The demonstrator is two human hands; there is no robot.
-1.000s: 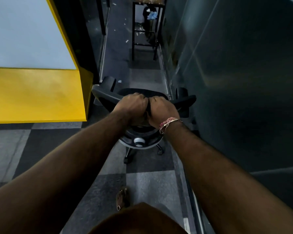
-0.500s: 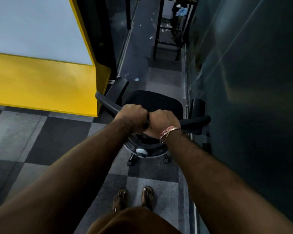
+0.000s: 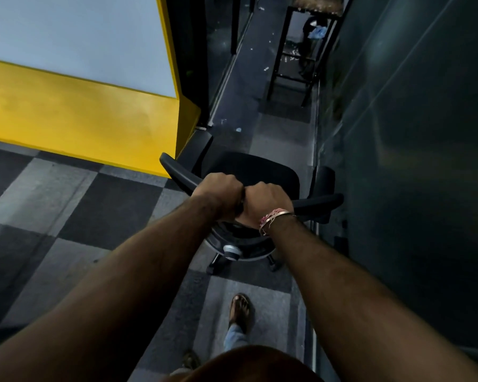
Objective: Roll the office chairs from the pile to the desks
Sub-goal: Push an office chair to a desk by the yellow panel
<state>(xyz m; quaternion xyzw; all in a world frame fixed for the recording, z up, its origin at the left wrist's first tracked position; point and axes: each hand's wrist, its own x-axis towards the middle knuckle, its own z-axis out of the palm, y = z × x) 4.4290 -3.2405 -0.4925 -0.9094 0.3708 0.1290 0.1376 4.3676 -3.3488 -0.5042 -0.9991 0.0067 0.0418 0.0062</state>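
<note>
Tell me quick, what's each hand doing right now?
Left hand: gripping the top edge of the office chair backrest.
Right hand: gripping the same edge.

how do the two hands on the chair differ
The left hand has a bare wrist; the right hand wears a pink thread and a metal bangle at the wrist. The left hand sits nearer the yellow-edged partition, the right hand nearer the dark glass wall. Both hands have fingers curled over the top edge of the black wheeled office chair, knuckles almost touching.
</note>
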